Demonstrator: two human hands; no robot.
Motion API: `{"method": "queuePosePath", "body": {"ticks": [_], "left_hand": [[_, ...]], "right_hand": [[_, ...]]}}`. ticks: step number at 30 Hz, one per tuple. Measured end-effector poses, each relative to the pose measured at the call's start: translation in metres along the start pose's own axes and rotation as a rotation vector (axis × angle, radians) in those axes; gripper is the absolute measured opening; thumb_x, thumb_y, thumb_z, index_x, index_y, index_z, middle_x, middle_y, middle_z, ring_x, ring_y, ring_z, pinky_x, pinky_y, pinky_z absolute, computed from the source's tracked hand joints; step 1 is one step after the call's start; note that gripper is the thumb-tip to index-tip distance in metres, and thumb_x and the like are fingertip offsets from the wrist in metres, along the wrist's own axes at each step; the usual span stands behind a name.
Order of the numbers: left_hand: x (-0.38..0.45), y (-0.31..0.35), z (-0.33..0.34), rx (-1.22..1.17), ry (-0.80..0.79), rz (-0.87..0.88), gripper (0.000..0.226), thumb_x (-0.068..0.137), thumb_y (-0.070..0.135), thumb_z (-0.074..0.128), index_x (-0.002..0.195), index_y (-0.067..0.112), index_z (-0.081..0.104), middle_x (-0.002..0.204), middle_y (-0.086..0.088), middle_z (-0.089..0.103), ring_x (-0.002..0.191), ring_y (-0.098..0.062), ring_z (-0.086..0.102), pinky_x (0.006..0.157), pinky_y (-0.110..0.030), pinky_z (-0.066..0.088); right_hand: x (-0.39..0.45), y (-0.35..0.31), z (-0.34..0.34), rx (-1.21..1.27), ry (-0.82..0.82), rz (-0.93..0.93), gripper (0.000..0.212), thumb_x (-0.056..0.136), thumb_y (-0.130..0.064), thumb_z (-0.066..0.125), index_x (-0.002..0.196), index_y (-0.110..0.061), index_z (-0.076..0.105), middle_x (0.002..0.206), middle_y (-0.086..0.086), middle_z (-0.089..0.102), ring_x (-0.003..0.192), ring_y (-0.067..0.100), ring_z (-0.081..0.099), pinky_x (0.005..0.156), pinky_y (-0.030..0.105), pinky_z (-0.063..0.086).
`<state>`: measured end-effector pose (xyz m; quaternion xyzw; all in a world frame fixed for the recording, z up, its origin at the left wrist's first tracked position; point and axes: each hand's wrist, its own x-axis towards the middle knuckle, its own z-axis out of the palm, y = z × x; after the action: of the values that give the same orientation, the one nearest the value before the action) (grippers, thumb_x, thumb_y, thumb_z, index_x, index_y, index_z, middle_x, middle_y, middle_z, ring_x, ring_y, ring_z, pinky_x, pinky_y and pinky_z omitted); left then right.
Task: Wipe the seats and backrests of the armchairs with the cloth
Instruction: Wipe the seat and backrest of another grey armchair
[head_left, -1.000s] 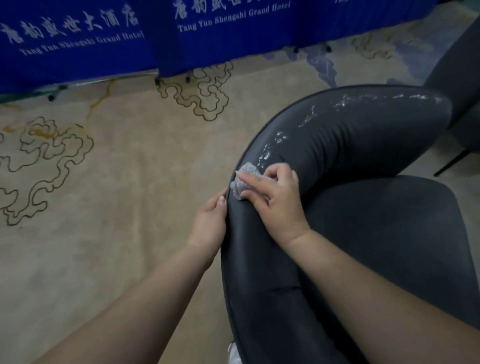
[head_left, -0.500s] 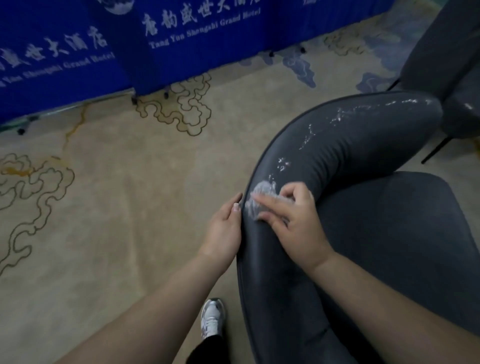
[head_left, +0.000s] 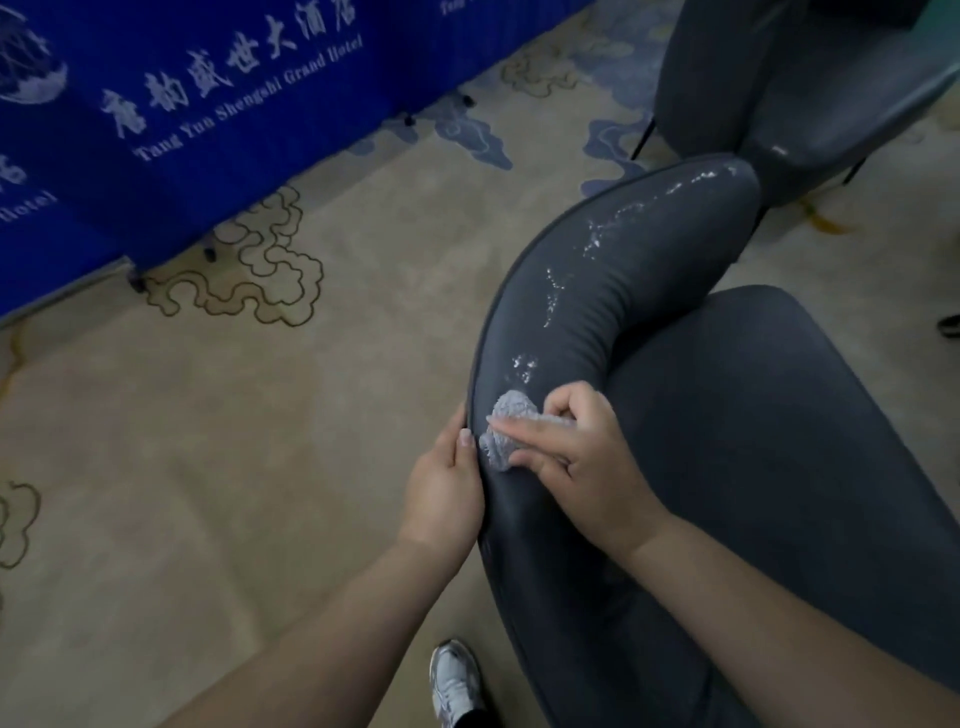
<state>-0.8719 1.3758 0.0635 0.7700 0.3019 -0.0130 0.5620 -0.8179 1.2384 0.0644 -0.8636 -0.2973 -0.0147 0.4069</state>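
A dark grey armchair fills the right side; its curved backrest carries a trail of white specks along the top, and its seat lies below to the right. My right hand grips a bunched pale grey cloth and presses it onto the backrest's top, just below the lowest specks. My left hand holds the backrest's outer edge beside the cloth, thumb on top and fingers hidden behind the rim.
A second dark armchair stands at the upper right, close to the first one's end. Blue hotel banners on wheeled feet line the far left. Patterned beige carpet spreads to the left. My white shoe shows at the bottom.
The view has swung so the chair sits lower and further right in frame. Both hands and the cloth have slid a little down the backrest, away from the specks.
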Motion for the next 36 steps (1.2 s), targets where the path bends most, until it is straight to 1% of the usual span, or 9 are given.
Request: {"method": "queuePosePath", "body": {"ticks": [3, 7, 11, 16, 20, 24, 30, 34, 36], "left_hand": [[0.000, 0.000, 0.001, 0.013, 0.013, 0.017, 0.037, 0.103, 0.018, 0.036, 0.134, 0.025, 0.054, 0.113, 0.012, 0.060, 0.101, 0.000, 0.052, 0.074, 0.003, 0.034], [0.003, -0.002, 0.000, 0.037, 0.007, 0.010, 0.038, 0.103, 0.021, 0.035, 0.135, 0.032, 0.053, 0.112, 0.019, 0.057, 0.101, 0.004, 0.049, 0.072, 0.007, 0.031], [0.013, 0.003, -0.001, -0.012, -0.005, -0.012, 0.037, 0.103, 0.018, 0.037, 0.135, 0.022, 0.055, 0.127, 0.005, 0.061, 0.116, -0.009, 0.054, 0.097, -0.016, 0.038], [0.025, 0.010, 0.002, -0.012, 0.017, -0.032, 0.037, 0.103, 0.018, 0.037, 0.134, 0.022, 0.056, 0.128, 0.002, 0.061, 0.114, -0.008, 0.052, 0.096, -0.018, 0.036], [0.029, 0.010, 0.001, 0.017, 0.016, -0.042, 0.037, 0.103, 0.021, 0.036, 0.134, 0.024, 0.056, 0.126, 0.005, 0.062, 0.112, -0.007, 0.053, 0.091, -0.016, 0.036], [0.030, 0.010, 0.001, 0.031, 0.016, -0.030, 0.036, 0.102, 0.017, 0.037, 0.133, 0.019, 0.057, 0.127, -0.001, 0.062, 0.118, -0.014, 0.054, 0.097, -0.019, 0.037], [0.035, 0.012, 0.002, 0.101, 0.046, -0.027, 0.034, 0.102, 0.021, 0.038, 0.126, 0.020, 0.062, 0.120, 0.001, 0.065, 0.113, -0.014, 0.056, 0.086, -0.017, 0.037], [0.048, 0.021, 0.003, 0.140, 0.028, -0.023, 0.037, 0.103, 0.025, 0.036, 0.131, 0.019, 0.058, 0.127, 0.000, 0.062, 0.117, -0.016, 0.053, 0.092, -0.022, 0.036], [0.056, 0.024, 0.005, 0.150, 0.016, -0.010, 0.037, 0.103, 0.024, 0.035, 0.131, 0.018, 0.058, 0.126, -0.001, 0.062, 0.117, -0.018, 0.053, 0.091, -0.024, 0.037]], "right_hand": [[0.039, 0.010, 0.001, -0.061, 0.014, 0.021, 0.027, 0.078, -0.020, 0.073, 0.105, -0.025, 0.074, 0.089, 0.009, 0.048, 0.085, 0.029, 0.046, 0.085, 0.032, 0.040], [0.074, 0.016, 0.006, -0.030, 0.083, 0.154, 0.028, 0.081, -0.016, 0.073, 0.108, -0.023, 0.072, 0.092, 0.006, 0.042, 0.092, 0.027, 0.045, 0.092, 0.020, 0.034], [0.021, 0.005, 0.005, 0.055, 0.085, 0.065, 0.034, 0.079, -0.019, 0.071, 0.113, -0.023, 0.069, 0.090, 0.005, 0.040, 0.082, 0.020, 0.046, 0.083, 0.028, 0.043], [0.032, 0.012, 0.006, -0.031, 0.080, 0.008, 0.028, 0.078, -0.024, 0.071, 0.106, -0.023, 0.073, 0.086, 0.009, 0.046, 0.081, 0.025, 0.047, 0.083, 0.029, 0.040], [0.087, 0.024, 0.008, -0.004, 0.156, 0.181, 0.029, 0.080, -0.015, 0.073, 0.108, -0.023, 0.072, 0.092, 0.006, 0.042, 0.091, 0.030, 0.046, 0.092, 0.019, 0.035], [0.048, 0.014, 0.008, 0.043, 0.126, 0.049, 0.033, 0.077, -0.015, 0.072, 0.110, -0.021, 0.071, 0.089, 0.007, 0.041, 0.083, 0.029, 0.049, 0.082, 0.038, 0.046], [0.064, 0.024, -0.002, 0.028, 0.024, -0.003, 0.029, 0.077, -0.017, 0.074, 0.106, -0.019, 0.073, 0.086, 0.012, 0.045, 0.082, 0.030, 0.048, 0.084, 0.030, 0.041], [0.103, 0.035, 0.001, 0.012, 0.120, 0.143, 0.031, 0.080, -0.015, 0.074, 0.110, -0.021, 0.071, 0.091, 0.006, 0.041, 0.092, 0.028, 0.045, 0.090, 0.008, 0.028], [0.095, 0.033, 0.003, 0.017, 0.144, 0.150, 0.032, 0.080, -0.014, 0.074, 0.110, -0.022, 0.071, 0.091, 0.007, 0.041, 0.091, 0.028, 0.047, 0.093, 0.017, 0.036]]}}
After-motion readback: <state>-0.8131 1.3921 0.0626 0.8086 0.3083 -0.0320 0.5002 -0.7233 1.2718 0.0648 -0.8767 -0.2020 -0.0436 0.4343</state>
